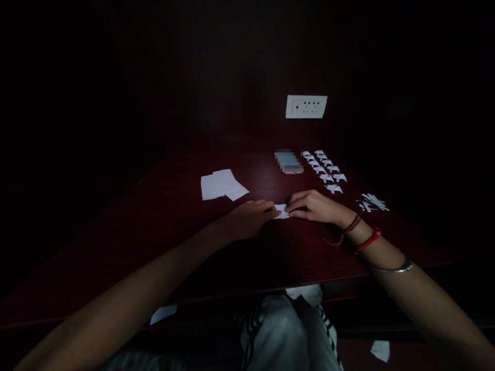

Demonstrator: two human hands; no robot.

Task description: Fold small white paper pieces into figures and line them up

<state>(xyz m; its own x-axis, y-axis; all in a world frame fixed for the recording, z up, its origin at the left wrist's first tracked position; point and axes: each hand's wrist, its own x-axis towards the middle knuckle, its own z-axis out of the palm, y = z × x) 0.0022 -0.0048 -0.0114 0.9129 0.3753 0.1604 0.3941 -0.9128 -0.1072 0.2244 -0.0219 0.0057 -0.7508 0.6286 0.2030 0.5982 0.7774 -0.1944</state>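
A small white piece of paper (281, 211) lies on the dark red table (216, 242), pressed between my two hands. My left hand (249, 216) is closed, with its fingertips on the paper's left edge; a ring shows on one finger. My right hand (315, 207) has its fingers pressed together on the paper's right edge. Red cords and a metal bangle sit on my right wrist and forearm.
Flat white sheets (222, 184) lie to the left. A phone (288, 162) rests further back, beside rows of small folded paper shapes (325, 170). Paper scraps (372, 202) lie at the right. A wall socket (306, 106) is behind. More scraps lie on the floor.
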